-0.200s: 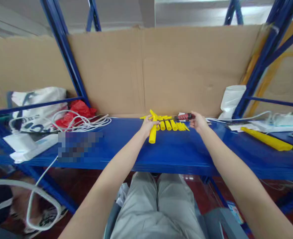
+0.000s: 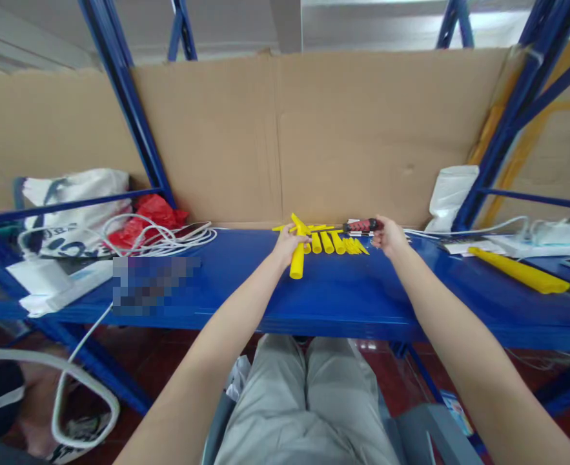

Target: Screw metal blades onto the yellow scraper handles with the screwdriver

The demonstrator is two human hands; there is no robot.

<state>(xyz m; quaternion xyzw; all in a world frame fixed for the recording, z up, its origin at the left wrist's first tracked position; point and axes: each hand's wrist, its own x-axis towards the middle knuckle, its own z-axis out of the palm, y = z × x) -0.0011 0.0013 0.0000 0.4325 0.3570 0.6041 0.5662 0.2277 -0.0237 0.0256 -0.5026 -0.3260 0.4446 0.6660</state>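
My left hand [image 2: 288,246] is closed round a yellow T-shaped plastic piece [image 2: 296,263], whose round tubular stem points towards me. My right hand [image 2: 388,236] pinches the rear end of a screwdriver [image 2: 361,225] with a red and black handle. The screwdriver lies roughly level, its dark shaft pointing left to the head of the yellow piece; whether the tip touches it I cannot tell. Just right of my left hand, several yellow tubular pieces [image 2: 327,243] lie in a row on the blue table [image 2: 343,290], beside a cluster of small pointed yellow pieces [image 2: 355,246].
Cardboard [image 2: 362,129] stands behind the table. Left are a coiled white cable [image 2: 178,239], a red plastic bag [image 2: 155,213] and a white cloth bag [image 2: 86,194]. Right are a long yellow piece [image 2: 519,269] and a white pouch [image 2: 452,194]. Another person's leg [image 2: 40,420] shows lower left.
My right hand and the screwdriver handle have shifted very slightly to the right. My left hand and the yellow piece stay where they were.
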